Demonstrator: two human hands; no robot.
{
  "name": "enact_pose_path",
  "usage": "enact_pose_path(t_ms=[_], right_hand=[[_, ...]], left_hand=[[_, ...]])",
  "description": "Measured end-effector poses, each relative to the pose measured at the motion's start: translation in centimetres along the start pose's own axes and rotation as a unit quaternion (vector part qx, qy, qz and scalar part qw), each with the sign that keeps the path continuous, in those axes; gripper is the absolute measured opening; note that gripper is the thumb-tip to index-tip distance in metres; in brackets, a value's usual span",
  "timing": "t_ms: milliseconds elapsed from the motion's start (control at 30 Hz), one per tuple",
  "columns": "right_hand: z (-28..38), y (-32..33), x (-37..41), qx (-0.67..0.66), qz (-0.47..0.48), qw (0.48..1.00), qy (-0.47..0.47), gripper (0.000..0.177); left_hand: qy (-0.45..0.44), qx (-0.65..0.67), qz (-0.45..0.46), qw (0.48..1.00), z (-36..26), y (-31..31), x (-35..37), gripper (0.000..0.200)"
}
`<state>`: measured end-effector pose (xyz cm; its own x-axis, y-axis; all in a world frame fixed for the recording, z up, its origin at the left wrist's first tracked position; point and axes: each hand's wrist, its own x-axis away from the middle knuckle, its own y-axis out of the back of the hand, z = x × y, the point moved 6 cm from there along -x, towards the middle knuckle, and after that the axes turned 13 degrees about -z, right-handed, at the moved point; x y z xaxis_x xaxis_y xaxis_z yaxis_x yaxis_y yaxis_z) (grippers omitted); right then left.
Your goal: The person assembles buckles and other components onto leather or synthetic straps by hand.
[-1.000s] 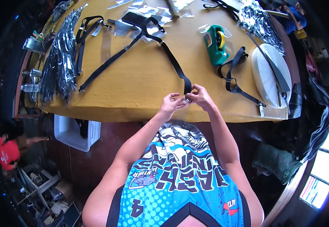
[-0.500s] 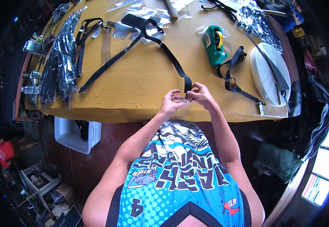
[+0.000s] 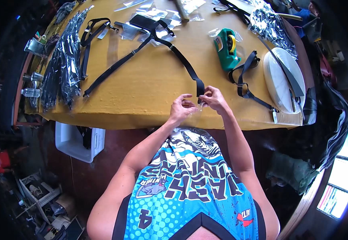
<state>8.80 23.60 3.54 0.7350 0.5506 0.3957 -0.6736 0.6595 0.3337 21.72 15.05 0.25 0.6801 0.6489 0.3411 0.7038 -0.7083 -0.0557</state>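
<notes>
A black strap harness (image 3: 182,60) lies spread on the yellow-covered table (image 3: 142,92), one strap end reaching my hands at the front edge. My right hand (image 3: 214,99) pinches that strap end, its fingers closed. My left hand (image 3: 183,109) is just left of it, fingers curled around a small piece of clear plastic (image 3: 198,111) that spans toward my right hand. The metal or plastic detail at the strap's tip is too small to make out.
Right of the strap stand a green tape dispenser (image 3: 226,50), another black strap (image 3: 242,80) and a white roll (image 3: 280,80). Wrapped black straps (image 3: 68,60) lie at the left, plastic sleeves (image 3: 194,8) at the back. A white bin (image 3: 80,148) is below the table.
My fingers have shifted slightly at the strap end, and the left fingers look a little farther from it. The view has moved slightly.
</notes>
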Motion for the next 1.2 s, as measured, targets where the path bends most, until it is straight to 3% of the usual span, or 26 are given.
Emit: enact_pose_path(t_ms=[433, 667, 767, 833, 933, 1200], right_hand=[[0.4, 0.7, 0.1, 0.067, -0.05, 0.996, 0.03, 0.019], [0.7, 0.2, 0.3, 0.064, -0.03, 0.997, 0.027, 0.021], [0.6, 0.0, 0.0, 0.077, -0.03, 0.995, 0.052, 0.024], [0.6, -0.1, 0.0, 0.062, -0.02, 0.996, 0.053, 0.026], [0.6, -0.1, 0.0, 0.074, -0.008, 0.995, 0.058, 0.026], [-2.4, -0.6, -1.4, 0.067, 0.017, 0.996, 0.052, 0.03]], left_hand=[[-0.033, -0.02, -0.014, 0.999, -0.8, 0.0, 0.2, 0.056], [-0.033, -0.02, -0.008, 0.999, -0.2, -0.1, -0.3, 0.053], [-0.004, 0.02, 0.009, 1.0, 0.2, -0.3, -0.4, 0.048], [0.094, 0.115, 0.036, 0.988, 1.0, -0.8, -0.2, 0.044], [0.121, 0.122, 0.027, 0.985, 1.2, -0.9, -0.5, 0.041], [0.083, 0.141, 0.041, 0.986, 1.8, -1.3, -1.5, 0.042]])
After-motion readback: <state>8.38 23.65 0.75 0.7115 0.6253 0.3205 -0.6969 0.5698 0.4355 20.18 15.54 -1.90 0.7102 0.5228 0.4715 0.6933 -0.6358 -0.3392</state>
